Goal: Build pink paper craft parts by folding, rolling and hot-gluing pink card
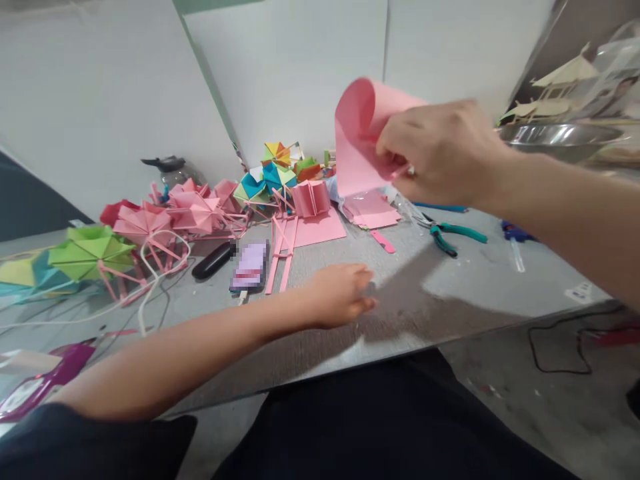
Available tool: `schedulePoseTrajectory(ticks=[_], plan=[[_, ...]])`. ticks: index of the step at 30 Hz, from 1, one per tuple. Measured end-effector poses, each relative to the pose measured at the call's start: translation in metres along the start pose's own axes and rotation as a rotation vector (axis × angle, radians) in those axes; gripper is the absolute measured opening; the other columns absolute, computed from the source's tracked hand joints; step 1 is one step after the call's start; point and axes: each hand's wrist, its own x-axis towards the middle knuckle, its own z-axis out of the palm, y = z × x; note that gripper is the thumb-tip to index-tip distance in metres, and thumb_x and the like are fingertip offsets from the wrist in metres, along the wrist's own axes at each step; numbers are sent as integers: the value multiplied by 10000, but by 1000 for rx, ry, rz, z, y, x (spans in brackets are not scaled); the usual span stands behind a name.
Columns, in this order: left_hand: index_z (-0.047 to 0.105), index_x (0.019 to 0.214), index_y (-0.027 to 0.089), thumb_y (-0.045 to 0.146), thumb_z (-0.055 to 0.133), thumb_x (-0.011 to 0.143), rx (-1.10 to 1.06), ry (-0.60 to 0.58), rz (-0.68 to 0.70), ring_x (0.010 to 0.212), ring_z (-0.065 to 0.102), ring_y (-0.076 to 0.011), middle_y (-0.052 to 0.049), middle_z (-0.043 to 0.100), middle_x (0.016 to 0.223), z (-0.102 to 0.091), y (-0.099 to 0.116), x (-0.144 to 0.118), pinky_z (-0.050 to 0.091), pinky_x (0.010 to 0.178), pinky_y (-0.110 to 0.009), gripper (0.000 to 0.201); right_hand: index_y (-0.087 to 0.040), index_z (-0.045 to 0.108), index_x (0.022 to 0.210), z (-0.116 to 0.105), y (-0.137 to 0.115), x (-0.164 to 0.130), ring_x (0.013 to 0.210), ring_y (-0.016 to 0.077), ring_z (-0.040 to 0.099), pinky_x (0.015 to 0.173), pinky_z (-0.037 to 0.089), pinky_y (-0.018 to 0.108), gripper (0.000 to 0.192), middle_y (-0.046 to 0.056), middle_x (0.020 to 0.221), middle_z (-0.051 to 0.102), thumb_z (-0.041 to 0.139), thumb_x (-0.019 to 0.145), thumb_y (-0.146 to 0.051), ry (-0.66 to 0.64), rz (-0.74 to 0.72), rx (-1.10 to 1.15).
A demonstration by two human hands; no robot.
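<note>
My right hand (443, 157) is raised above the grey table (450, 293) and pinches a sheet of pink paper (357, 133) that curls over at its top. My left hand (343, 293) rests low over the table's middle, fingers loosely curled, holding nothing. Just beyond it lie two pink paper strips (281, 257) and a phone (250, 265). A stack of pink sheets (373, 210) lies under the raised paper.
Folded paper umbrellas in pink (193, 210), green (90, 250) and mixed colours (273, 175) crowd the table's left and back. Green-handled pliers (450, 235), a black case (213, 261), a white cable (155, 273) and a metal bowl (560, 137) lie around. The table edge runs in front.
</note>
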Motion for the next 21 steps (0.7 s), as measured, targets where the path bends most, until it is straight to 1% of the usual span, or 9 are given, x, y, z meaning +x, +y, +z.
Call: schedulePoseTrajectory(ticks=[2, 3, 5, 7, 9, 12, 15, 18, 21], plan=[[729, 1329, 188, 462, 688, 1043, -122, 8, -100, 1343, 719, -377, -190, 761, 1424, -6, -24, -30, 547, 1162, -517, 398, -190, 689, 948, 11, -14, -10, 829, 176, 646, 657, 367, 336, 121, 39, 932, 753, 583, 1000, -162, -16, -56, 100], [743, 1299, 194, 510, 701, 1031, -246, 52, -145, 1343, 719, -383, -189, 766, 1421, -7, -31, -43, 550, 1159, -530, 417, -198, 696, 934, 18, -23, -15, 840, 187, 645, 692, 399, 340, 145, 39, 936, 755, 583, 1009, -146, -56, -101, 148], [716, 1354, 191, 641, 670, 1038, -584, 248, -268, 1300, 740, -360, -191, 768, 1416, -9, -39, -61, 574, 1123, -527, 552, -201, 721, 951, 35, -44, -23, 849, 204, 628, 725, 406, 352, 209, 59, 947, 760, 556, 1026, -97, -129, -206, 185], [645, 1461, 171, 718, 669, 1018, -906, 427, -284, 1236, 762, -337, -212, 757, 1414, -12, -40, -69, 613, 1031, -486, 704, -193, 738, 977, 52, -66, -30, 871, 214, 614, 736, 396, 354, 259, 74, 925, 753, 533, 1023, -41, -149, -267, 219], [629, 1468, 159, 666, 791, 956, -1074, 533, -294, 1144, 779, -303, -200, 782, 1333, -14, -38, -69, 629, 943, -427, 739, -206, 738, 962, 67, -88, -35, 835, 209, 587, 721, 378, 345, 281, 53, 872, 730, 528, 1043, -39, -124, -303, 270], [728, 1233, 149, 437, 910, 846, -1045, 594, -380, 926, 770, -228, -108, 817, 1064, -16, -34, -62, 619, 819, -350, 516, -207, 730, 918, 80, -112, -41, 779, 199, 553, 709, 370, 344, 307, 44, 842, 698, 514, 1083, -64, -41, -324, 315], [778, 1004, 155, 352, 796, 858, -924, 634, -468, 822, 737, -200, -64, 798, 908, -19, -33, -60, 590, 736, -315, 246, -210, 727, 922, 82, -121, -45, 771, 194, 549, 724, 384, 342, 310, 35, 843, 692, 514, 1102, -75, 26, -338, 372], [800, 953, 167, 362, 749, 827, -869, 694, -537, 849, 746, -222, -64, 802, 870, -25, -36, -65, 591, 744, -320, 237, -220, 713, 902, 82, -122, -48, 753, 195, 533, 732, 377, 349, 313, 18, 802, 668, 515, 1085, -60, 52, -319, 411], [816, 904, 168, 387, 767, 771, -852, 763, -572, 832, 739, -228, -64, 801, 836, -33, -42, -71, 578, 722, -312, 260, -209, 689, 849, 85, -123, -52, 785, 208, 550, 735, 377, 354, 300, 47, 839, 684, 531, 1056, -61, 76, -250, 422]])
